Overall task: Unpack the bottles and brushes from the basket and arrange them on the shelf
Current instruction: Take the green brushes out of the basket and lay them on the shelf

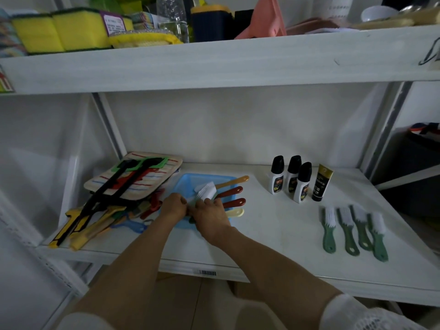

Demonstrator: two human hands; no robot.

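Note:
A blue plastic basket (188,181) sits on the white shelf (273,232). Both my hands are over its front part. My right hand (209,214) grips a green brush with white bristles (206,190), the bristle head sticking up behind my fingers. My left hand (173,206) touches the same brush at its handle end. Brushes with orange, red and cream handles (232,194) poke out over the basket's right rim. To the right stand three white bottles with black caps (289,179) and a black-and-gold tube (320,183). In front of them lie several green brushes (353,231) in a row.
A pile of scrapers, long black tools and a striped cloth pad (133,177) fills the shelf's left end. The shelf above (214,60) carries yellow sponges, a clear bottle and a pink item. A metal upright (109,125) stands at the back left.

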